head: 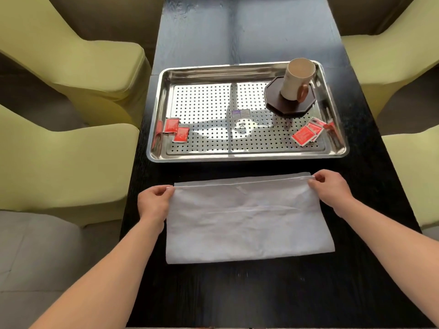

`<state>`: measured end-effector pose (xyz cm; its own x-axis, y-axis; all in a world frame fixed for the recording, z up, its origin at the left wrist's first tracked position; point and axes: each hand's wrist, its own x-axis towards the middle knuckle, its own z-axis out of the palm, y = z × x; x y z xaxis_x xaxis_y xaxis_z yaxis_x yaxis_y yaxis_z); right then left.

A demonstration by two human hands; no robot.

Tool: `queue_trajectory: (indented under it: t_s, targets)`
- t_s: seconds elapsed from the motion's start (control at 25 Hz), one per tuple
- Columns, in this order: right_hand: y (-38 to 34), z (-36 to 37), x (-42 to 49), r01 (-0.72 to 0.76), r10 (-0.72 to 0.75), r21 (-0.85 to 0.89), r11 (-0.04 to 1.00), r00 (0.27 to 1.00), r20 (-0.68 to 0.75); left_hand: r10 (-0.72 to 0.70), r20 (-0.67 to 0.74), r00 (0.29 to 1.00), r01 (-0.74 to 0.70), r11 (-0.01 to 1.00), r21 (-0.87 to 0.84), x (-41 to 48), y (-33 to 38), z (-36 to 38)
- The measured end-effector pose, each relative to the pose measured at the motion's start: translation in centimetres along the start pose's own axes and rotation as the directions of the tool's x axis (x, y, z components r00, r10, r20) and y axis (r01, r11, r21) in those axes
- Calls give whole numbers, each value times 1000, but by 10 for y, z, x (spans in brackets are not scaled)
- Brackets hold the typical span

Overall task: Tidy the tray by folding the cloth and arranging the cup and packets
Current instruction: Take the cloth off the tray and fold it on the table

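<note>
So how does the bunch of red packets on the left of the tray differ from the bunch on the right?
The left packets are two, barely overlapping at a corner; the right packets are more, fanned in a tighter pile. The left packets sit roughly square to the tray edge; the right packets are turned diagonally. Both are red with pale edges, lying on the perforated floor near the tray's front corners.

tray (247, 156): polished perforated metal | cloth (247, 224): matt white fabric | table (237, 293): dark grained wood

bright daylight glares off the tray (247, 156); edges bend.
</note>
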<state>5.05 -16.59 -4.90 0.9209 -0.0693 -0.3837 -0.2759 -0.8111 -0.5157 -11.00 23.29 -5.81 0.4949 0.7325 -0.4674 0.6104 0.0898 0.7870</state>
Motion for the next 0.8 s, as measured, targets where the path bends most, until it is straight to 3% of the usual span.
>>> queue_trajectory:
  t_s: [0.36,0.8]
  targets:
    - [-1,12,27,1,-5,-111,994,999,-37,55,-81,995,-39,981,189,22,2,26]
    - [-7,19,26,-32,8,-204,979,993,-118,114,-158,981,-20,866,500,23,-8,33]
